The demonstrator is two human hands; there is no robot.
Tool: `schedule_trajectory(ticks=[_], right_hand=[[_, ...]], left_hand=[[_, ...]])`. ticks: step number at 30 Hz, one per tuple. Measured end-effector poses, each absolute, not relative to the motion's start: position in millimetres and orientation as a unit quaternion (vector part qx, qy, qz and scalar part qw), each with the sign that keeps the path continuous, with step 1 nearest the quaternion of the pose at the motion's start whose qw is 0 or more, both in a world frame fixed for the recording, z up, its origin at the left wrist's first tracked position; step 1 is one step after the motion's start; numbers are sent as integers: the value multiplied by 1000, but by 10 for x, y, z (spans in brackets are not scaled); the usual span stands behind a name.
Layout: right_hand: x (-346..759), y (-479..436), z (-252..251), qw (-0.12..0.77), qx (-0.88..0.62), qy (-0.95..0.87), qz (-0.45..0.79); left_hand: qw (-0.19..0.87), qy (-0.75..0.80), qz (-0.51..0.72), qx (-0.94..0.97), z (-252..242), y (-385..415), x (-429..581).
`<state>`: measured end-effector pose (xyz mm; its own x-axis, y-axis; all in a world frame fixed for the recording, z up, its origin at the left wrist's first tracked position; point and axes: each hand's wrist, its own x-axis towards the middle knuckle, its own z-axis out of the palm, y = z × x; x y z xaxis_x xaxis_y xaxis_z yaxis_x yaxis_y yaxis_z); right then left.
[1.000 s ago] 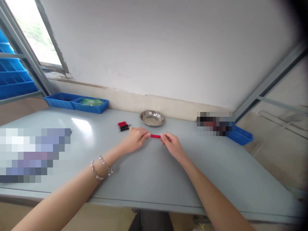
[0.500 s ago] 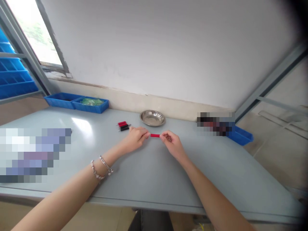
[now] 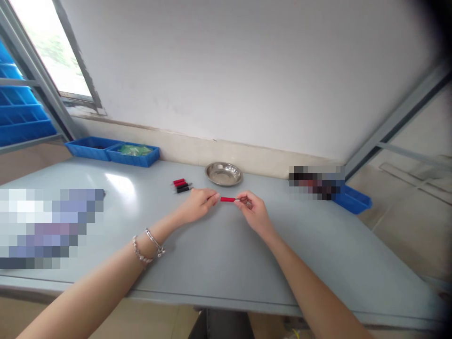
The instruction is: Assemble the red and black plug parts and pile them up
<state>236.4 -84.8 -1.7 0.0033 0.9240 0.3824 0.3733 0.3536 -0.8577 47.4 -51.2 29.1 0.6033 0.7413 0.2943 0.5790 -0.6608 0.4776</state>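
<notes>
A slim red rod (image 3: 227,199) lies level between my two hands, above the grey table (image 3: 219,254). My left hand (image 3: 202,203) pinches its left end, the fingers closed. At the right end, my right hand (image 3: 251,207) grips it between thumb and fingertips. Just beyond my left hand, red rods (image 3: 179,181) and black rods (image 3: 182,189) with thin metal tips lie in a small group. A round steel dish (image 3: 223,174) stands behind the red rod, near the wall.
Two blue trays (image 3: 93,148) stand at the back left, one with green bags (image 3: 134,149) inside. Another blue tray (image 3: 353,198) is at the right edge beside a blurred dark object. A pixelated item covers the table's left side.
The fingers of my right hand have shifted slightly at the rod's right end. Both hands stay almost in the same place.
</notes>
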Motion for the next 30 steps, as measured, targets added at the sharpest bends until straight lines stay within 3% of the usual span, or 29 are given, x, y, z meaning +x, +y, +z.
schedule_trajectory(ticks=[9,12,20,30], right_hand=[[2388,-832,-34,519,-506,-640,256],[2408,-822,-52,521,-518,-635,236],[2426,-819,-74,536,-535,-616,219],[2508,-781,-74,519,-577,-611,159]], left_hand=[[269,415,262,829,319,-475,467],[222,454,284,815,342,-415,403],[-37,658,320,681,403,-100,-101],[-26,735,254,628,32,136,-384]])
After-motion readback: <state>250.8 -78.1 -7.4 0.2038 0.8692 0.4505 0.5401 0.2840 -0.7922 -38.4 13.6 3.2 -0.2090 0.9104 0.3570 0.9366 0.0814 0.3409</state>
